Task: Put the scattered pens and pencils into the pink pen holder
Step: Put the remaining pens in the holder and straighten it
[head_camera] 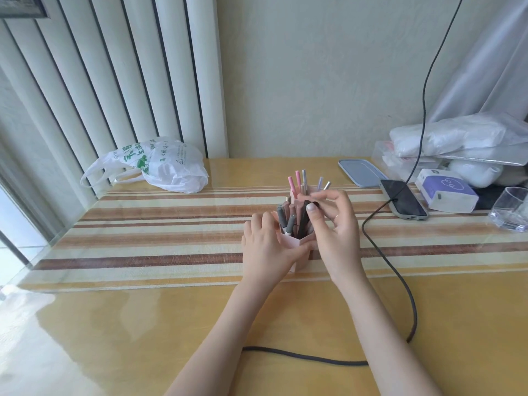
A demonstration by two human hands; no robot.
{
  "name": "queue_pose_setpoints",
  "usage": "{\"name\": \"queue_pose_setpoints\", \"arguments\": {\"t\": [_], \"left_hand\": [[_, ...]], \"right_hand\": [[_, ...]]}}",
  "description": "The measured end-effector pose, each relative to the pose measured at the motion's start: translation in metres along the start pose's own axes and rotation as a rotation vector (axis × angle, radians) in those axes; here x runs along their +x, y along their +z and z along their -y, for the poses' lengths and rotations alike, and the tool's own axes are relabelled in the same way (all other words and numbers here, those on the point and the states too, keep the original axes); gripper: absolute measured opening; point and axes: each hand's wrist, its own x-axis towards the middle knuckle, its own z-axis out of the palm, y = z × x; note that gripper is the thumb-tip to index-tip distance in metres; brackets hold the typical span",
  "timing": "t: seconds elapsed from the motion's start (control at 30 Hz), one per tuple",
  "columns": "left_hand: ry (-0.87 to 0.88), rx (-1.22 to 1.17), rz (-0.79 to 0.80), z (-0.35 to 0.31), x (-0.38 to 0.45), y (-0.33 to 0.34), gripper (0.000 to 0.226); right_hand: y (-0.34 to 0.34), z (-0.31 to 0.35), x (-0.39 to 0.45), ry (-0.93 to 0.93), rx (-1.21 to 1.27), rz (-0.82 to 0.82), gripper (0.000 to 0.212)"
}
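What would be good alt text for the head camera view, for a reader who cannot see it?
Two hands work at a pink pen holder full of pens on a striped table: the left hand steadies it, the right hand pinches a dark pen standing in it. A phone on a black cable lies to the right.

Desk set against a pale wall

A wooden desk (pixel 114 324) is covered by glass over a striped cloth (pixel 157 224); vertical blinds (pixel 114 81) are hung at the left.
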Motion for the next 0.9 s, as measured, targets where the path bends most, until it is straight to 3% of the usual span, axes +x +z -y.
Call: {"name": "queue_pose_setpoints", "arguments": {"t": [0.1,0.2,0.27,0.43,0.63,0.77,0.9], "left_hand": [[-0.001,0.061,-0.049,-0.003,-0.003,0.004,0.08],[-0.004,0.168,-0.116,-0.007,-0.007,0.007,0.076],[0.034,0.205,-0.151,-0.007,-0.007,0.007,0.071],[0.054,0.26,0.029,0.002,-0.004,-0.001,0.065],[0.075,0.112,0.137,0.003,0.0,-0.005,0.074],[0.059,-0.202,0.32,0.012,0.007,-0.014,0.047],[0.035,-0.26,0.367,0.022,0.012,-0.02,0.073]], "right_hand": [[-0.001,-0.001,0.012,-0.065,-0.185,-0.039,0.004],[0.001,-0.01,0.02,-0.206,-0.486,-0.058,0.025],[0.003,-0.017,0.015,-0.245,-0.545,-0.045,0.034],[0.001,-0.018,-0.011,-0.077,-0.305,-0.257,0.039],[-0.01,-0.02,-0.001,0.212,-0.067,-0.33,0.039],[-0.016,-0.032,0.01,0.442,-0.001,-0.187,0.036],[-0.015,-0.03,0.005,0.406,-0.016,-0.186,0.026]]}}
